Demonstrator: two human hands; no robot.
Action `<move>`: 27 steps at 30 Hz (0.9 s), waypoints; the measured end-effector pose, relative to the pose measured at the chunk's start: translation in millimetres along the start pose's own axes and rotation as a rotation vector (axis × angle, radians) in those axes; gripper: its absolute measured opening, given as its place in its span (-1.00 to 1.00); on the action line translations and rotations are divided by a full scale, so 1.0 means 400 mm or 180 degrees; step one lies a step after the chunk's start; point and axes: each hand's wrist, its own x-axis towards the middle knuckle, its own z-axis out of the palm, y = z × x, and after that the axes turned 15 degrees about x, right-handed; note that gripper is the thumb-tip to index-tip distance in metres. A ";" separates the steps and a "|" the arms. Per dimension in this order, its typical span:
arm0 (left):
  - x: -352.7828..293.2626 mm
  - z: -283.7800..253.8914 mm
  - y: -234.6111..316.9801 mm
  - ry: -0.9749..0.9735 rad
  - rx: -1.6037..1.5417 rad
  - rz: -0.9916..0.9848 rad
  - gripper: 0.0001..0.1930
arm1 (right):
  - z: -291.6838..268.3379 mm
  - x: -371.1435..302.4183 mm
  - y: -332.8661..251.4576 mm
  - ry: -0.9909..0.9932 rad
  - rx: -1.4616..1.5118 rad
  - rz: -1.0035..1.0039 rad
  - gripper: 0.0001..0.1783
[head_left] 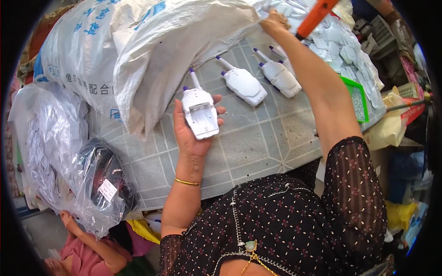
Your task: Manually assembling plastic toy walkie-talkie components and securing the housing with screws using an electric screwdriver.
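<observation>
A white toy walkie-talkie (201, 112) with purple tips rests in my left hand (191, 138), its back facing up and its battery compartment uncovered. My fingers curl around its sides. Far off at the top, my right hand (275, 22) is stretched out with bent fingers, at the sack's edge beside a heap of flat white plastic pieces (338, 39); what it grips, if anything, is too small to make out. Beyond the left hand lie more toy walkie-talkies, one (246, 85) in the middle and another (281, 78) near my right forearm, with a further one partly hidden behind.
A large white woven sack (92, 50) covers the far left of the grey table (258, 142). An orange power screwdriver (317, 18) hangs over my right forearm. A green tray (361, 99) holds small metal parts. Clear plastic bags (50, 142) crowd the left edge, near another person's hand (69, 221).
</observation>
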 end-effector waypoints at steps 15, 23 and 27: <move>-0.010 0.011 0.009 -0.0252 -0.0320 0.0030 -0.30 | -0.065 0.018 0.030 -0.0472 0.0320 -0.1316 -0.51; -0.028 0.026 -0.011 0.0071 -0.0168 0.0175 -0.44 | -0.182 -0.612 -0.136 -0.0413 0.1944 -0.4207 -0.60; -0.028 -0.003 -0.009 -0.0116 -0.0797 0.0150 -0.49 | -0.219 -0.756 -0.148 -0.1368 0.1836 -0.4045 -0.47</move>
